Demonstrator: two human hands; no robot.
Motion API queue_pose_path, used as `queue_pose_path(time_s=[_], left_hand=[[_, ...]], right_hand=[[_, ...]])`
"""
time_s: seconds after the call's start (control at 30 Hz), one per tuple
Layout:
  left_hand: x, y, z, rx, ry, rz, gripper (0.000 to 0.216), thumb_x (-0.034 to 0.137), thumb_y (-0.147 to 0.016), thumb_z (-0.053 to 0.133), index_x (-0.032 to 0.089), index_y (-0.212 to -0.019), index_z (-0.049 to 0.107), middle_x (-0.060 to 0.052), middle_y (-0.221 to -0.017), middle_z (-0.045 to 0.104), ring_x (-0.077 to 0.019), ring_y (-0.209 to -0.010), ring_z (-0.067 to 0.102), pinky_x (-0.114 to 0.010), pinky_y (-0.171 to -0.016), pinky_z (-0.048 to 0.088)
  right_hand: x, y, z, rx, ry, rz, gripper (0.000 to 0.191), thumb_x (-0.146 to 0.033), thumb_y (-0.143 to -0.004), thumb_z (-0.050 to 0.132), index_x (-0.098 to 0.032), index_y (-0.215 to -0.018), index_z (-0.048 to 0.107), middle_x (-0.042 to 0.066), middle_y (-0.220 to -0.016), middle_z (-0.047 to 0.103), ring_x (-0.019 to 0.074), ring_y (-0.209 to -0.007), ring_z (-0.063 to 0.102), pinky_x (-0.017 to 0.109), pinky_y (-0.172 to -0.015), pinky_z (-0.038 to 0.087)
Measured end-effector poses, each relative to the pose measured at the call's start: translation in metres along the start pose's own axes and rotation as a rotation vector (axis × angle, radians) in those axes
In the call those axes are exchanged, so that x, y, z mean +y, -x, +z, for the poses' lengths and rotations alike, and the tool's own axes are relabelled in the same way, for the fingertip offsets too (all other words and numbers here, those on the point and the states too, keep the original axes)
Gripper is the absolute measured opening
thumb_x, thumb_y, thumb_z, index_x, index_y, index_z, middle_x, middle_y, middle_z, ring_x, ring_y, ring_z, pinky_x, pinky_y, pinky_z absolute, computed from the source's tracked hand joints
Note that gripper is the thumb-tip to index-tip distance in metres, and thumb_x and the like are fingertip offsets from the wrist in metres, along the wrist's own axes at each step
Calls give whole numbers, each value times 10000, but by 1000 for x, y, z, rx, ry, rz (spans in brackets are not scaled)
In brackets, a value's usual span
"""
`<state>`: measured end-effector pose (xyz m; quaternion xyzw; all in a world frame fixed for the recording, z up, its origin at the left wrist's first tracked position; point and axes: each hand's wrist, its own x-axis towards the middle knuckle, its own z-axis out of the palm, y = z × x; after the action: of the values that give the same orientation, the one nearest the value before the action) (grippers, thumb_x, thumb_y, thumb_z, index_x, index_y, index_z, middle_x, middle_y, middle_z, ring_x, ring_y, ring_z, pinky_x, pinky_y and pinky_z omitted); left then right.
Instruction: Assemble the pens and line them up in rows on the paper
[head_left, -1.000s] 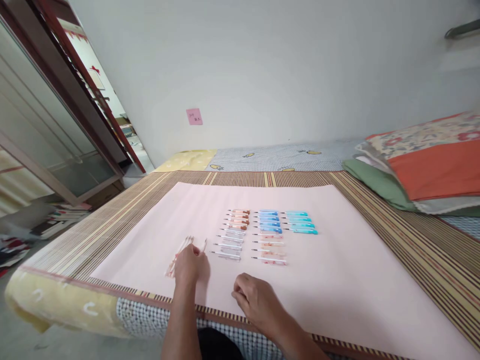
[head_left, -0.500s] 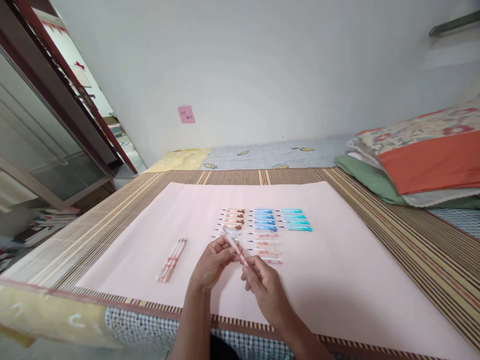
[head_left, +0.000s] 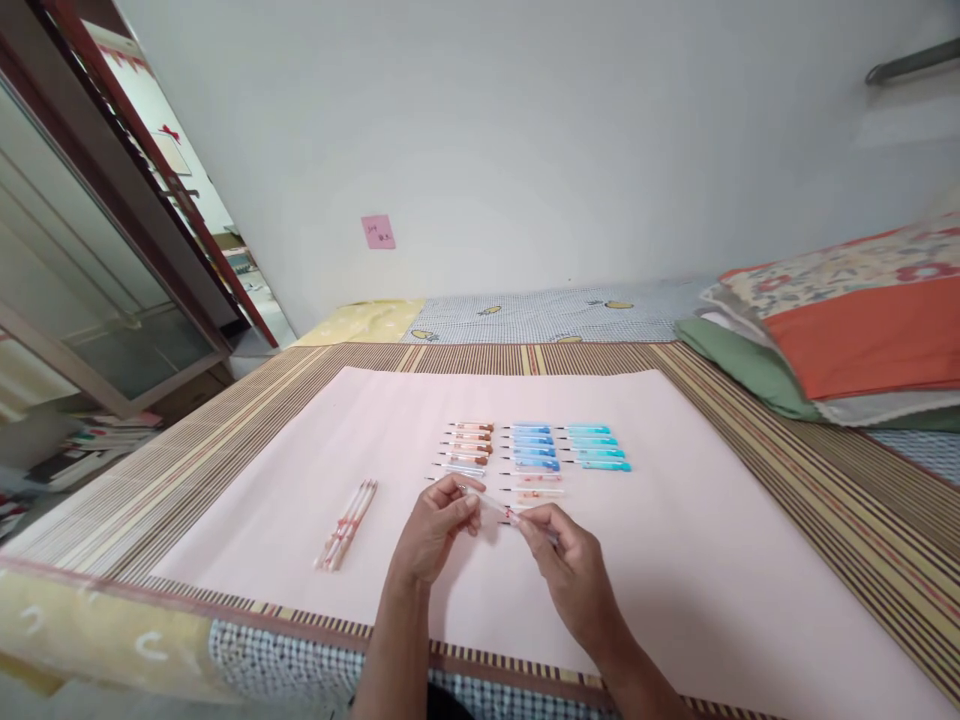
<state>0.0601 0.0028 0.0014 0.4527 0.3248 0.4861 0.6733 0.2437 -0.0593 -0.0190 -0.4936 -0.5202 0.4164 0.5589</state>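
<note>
Clear pen (head_left: 491, 501) is being pinched at both ends, left hand (head_left: 437, 528) and right hand (head_left: 571, 565) each clamping it. Hands are hovering near the pink sheet (head_left: 675, 560) front edge, pen rows (head_left: 536, 446) just behind.

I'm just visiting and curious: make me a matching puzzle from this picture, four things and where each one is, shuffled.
Things: 1 pen bundle; 2 clear pen; 3 teal pens; 4 pink note.
Places: A on the wall; B between the left hand and right hand; C rightmost group of the rows; D alone on the pink paper, left of both hands.
Pairs: 1-D; 2-B; 3-C; 4-A.
</note>
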Motion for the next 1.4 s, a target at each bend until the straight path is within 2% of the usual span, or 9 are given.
queue_pose_path(time_s=[0.3,0.43,0.63,0.8,1.0,1.1,1.23,1.33,1.4], left_hand=[[-5,0,19,-121,-16,-5,244,297,-769,843,148,-919,719,-41,-756,701,-150,-726,656,-272,-730,504],[-8,-1,26,-158,-66,-4,249,293,-766,845,154,-934,724,-35,-745,703,-153,-712,664,-279,-734,513],[-12,-3,38,-38,-188,13,332,381,-711,875,141,-862,703,-26,-602,677,-148,-556,629,-260,-575,498],[-20,-4,49,22,-224,14,399,515,-739,818,161,-803,644,-19,-592,680,-127,-432,572,-234,-442,427],[-28,-5,43,56,-339,-7,547,680,-868,589,188,-633,544,11,-392,531,-92,-307,422,-223,-367,248],[-24,-5,39,6,-267,2,532,683,-852,607,157,-784,636,12,-439,559,-88,-341,427,-224,-396,244],[-16,-3,43,-86,-97,18,520,481,-744,827,174,-1120,640,5,-677,672,-119,-539,584,-230,-533,412],[-18,-3,46,-52,-133,33,358,468,-775,803,163,-883,650,-16,-651,676,-113,-515,568,-235,-527,412],[-21,-4,45,0,-204,42,416,548,-824,728,173,-711,587,-18,-558,641,-96,-430,502,-229,-459,334]], right_hand=[[0,-13,-8,57,-600,203,397,-484,-702,864,-186,-897,689,-36,-598,540,114,-559,463,259,-561,370],[0,-13,-5,84,-549,199,382,-498,-708,857,-183,-859,701,-26,-590,552,132,-572,474,280,-579,382],[2,-14,-4,110,-493,171,390,-515,-745,825,-184,-653,642,-9,-587,532,145,-598,475,294,-600,406],[6,-15,-8,118,-464,128,365,-506,-800,788,-198,-697,622,-25,-579,539,140,-574,489,288,-595,404],[7,-13,-9,107,-366,74,319,-496,-820,769,-190,-786,683,-22,-569,570,145,-571,522,290,-598,413],[3,-13,-4,100,-473,123,344,-487,-799,792,-188,-700,652,-15,-607,552,141,-592,510,294,-603,430],[-2,-15,0,107,-663,230,411,-490,-706,864,-192,-622,595,-20,-612,498,139,-589,476,310,-588,446],[-3,-15,1,99,-705,253,400,-475,-690,880,-190,-640,604,-22,-612,494,136,-589,466,309,-577,440],[-2,-14,2,88,-701,248,375,-455,-707,874,-187,-660,616,-21,-625,506,134,-596,473,308,-585,444]])
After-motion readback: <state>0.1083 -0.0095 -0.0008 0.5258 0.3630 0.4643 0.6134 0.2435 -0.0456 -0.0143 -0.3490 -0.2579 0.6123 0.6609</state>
